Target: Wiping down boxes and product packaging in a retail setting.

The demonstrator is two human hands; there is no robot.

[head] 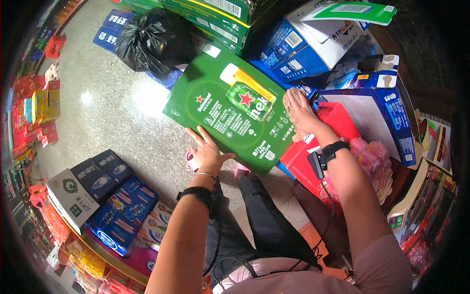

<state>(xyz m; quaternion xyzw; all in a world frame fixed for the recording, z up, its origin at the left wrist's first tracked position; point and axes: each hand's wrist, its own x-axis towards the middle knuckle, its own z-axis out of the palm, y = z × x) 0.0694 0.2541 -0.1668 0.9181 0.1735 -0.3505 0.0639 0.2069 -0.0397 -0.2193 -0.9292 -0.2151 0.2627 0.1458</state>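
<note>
A green Heineken beer carton (205,121) lies before me, its broad printed face turned up. My left hand (208,152) rests against its near left edge, fingers spread, thumb on the carton's side. At the carton's right edge, my right hand (302,113) presses on a crumpled brown cloth or paper (289,106), which lies partly under the palm and fingers. Just right of that hand is a red carton (339,119). What supports the green carton is hidden beneath it.
A tied black plastic bag (143,44) touches the far-left area by stacked green cartons (216,22). Blue-and-white open boxes (389,121) stand at right, near pink wrapped fruit (374,158). Blue boxes (125,217) and a white carton (69,198) are stacked at lower left.
</note>
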